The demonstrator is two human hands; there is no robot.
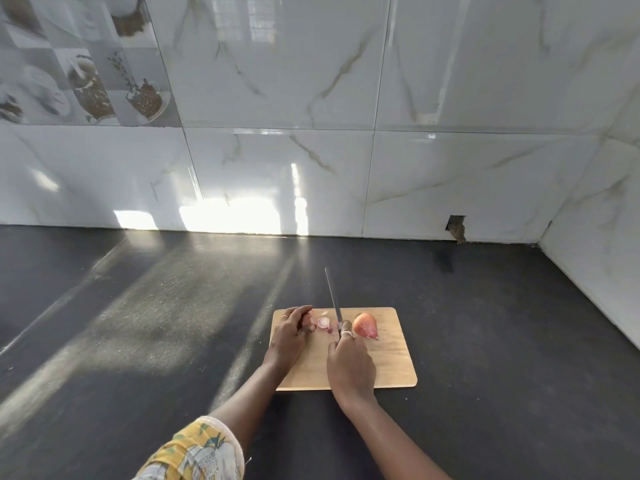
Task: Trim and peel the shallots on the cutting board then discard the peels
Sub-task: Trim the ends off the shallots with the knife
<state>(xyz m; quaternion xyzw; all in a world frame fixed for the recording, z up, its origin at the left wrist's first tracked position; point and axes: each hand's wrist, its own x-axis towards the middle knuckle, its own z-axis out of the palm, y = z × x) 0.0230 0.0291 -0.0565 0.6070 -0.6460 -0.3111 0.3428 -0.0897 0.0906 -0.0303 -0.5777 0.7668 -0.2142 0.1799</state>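
Note:
A wooden cutting board (388,358) lies on the dark counter. My left hand (289,336) grips a shallot (307,322) at the board's far left corner, mostly hidden under my fingers. A cut-off shallot end (323,322) with a pale face lies just right of it, with small peel scraps (330,330) nearby. My right hand (349,365) holds a knife (333,299), its blade pointing away from me, between the cut piece and a whole unpeeled shallot (365,326) on the board's far right part.
The dark counter (173,323) stretches left and right, with sunlight streaks on its left part. Marble-pattern wall tiles (311,168) rise behind, and a side wall (595,271) closes the right. A small hole (457,228) shows at the wall's base.

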